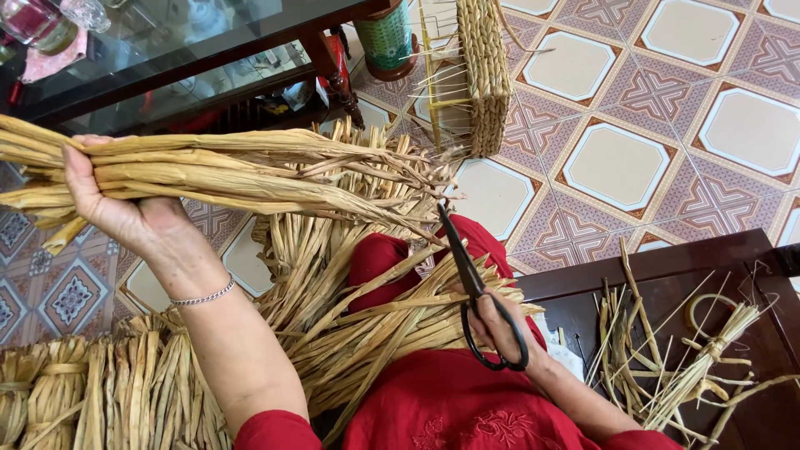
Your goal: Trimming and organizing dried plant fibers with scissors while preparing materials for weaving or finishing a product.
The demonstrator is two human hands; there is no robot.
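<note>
My left hand (117,204) is raised at the left and grips a thick bundle of dried straw stalks (242,171) that runs sideways, its thin ends pointing right. My right hand (500,325) holds black scissors (467,275) by the loops, blades pointing up toward the bundle's ends, tips just below them. More loose dried stalks (358,317) lie across my lap on red cloth (450,400).
A half-woven straw basket on a yellow wire frame (471,75) stands on the patterned tile floor. A glass-topped table (167,58) is at the upper left. Tied straw bundles (92,392) lie at lower left. A dark wooden bench (667,283) with straw scraps is at right.
</note>
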